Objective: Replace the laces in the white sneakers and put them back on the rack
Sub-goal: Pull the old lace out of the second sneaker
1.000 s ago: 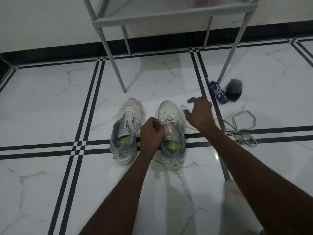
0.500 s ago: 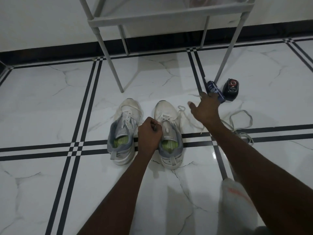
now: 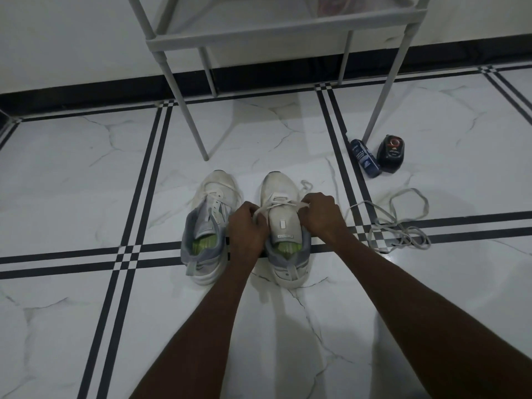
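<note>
Two white sneakers with grey collars and green insoles stand side by side on the marble floor, toes pointing away: the left sneaker (image 3: 207,226) and the right sneaker (image 3: 280,197). A white lace (image 3: 277,204) crosses the lowest eyelets of the right sneaker. My left hand (image 3: 247,226) pinches one end of that lace on the shoe's left side. My right hand (image 3: 321,216) pinches the other end on its right side. The grey shoe rack (image 3: 276,27) stands behind the shoes.
A loose grey lace (image 3: 398,223) lies tangled on the floor to the right. A blue tube (image 3: 365,158) and a black polish container (image 3: 391,153) sit by the rack's front right leg (image 3: 385,87). The front left leg (image 3: 187,105) stands just beyond the sneakers.
My right hand drew back from the far right and now pinches the lace at the right sneaker. The left hand stayed at the shoe's left side.
</note>
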A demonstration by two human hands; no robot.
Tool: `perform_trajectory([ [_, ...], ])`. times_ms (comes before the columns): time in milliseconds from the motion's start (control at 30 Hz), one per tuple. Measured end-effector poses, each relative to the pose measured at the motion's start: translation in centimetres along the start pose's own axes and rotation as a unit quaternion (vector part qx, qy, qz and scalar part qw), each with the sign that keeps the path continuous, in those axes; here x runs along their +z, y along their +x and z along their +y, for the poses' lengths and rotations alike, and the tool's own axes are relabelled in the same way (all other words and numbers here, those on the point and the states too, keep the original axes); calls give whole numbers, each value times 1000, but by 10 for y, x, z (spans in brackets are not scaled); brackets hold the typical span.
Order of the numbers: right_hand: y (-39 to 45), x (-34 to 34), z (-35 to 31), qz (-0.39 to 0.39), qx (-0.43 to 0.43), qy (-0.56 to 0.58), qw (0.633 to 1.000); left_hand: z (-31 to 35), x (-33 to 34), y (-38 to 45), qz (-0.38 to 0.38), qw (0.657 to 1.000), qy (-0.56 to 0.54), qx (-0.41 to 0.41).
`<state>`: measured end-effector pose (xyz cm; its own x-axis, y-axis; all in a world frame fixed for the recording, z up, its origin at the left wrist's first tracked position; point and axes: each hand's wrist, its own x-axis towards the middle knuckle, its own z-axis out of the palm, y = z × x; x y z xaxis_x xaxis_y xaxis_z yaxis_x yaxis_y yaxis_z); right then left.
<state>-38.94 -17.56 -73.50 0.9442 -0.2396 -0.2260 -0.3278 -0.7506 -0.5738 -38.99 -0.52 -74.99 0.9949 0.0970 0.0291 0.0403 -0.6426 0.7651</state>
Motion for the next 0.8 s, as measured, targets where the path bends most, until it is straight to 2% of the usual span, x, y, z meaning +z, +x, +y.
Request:
perform_trajectory([
  [100,0,-5,-1,-25,12,28,999,5,2,-2,7,998,-38,-45],
  [200,2,-7,-3,-47,-3,13,999,11,6,-5,-17,998,43,41],
  [333,4,-8,-6,-49,-24,-9,998,16,11,5,-44,972,143,180],
  [500,8,-7,-7,-61,-21,-10,998,25,21,17,-68,954,194,218],
  [633,8,-13,-5,-72,-15,31,997,19,26,25,-54,935,234,261],
  [700,8,-17,-4,-80,15,66,995,15,22,28,-15,955,212,208],
  [767,7,-19,-4,-85,34,89,992,10,12,32,94,989,99,56],
  [800,7,-20,-4,-85,37,94,991,6,6,34,139,989,49,-8],
])
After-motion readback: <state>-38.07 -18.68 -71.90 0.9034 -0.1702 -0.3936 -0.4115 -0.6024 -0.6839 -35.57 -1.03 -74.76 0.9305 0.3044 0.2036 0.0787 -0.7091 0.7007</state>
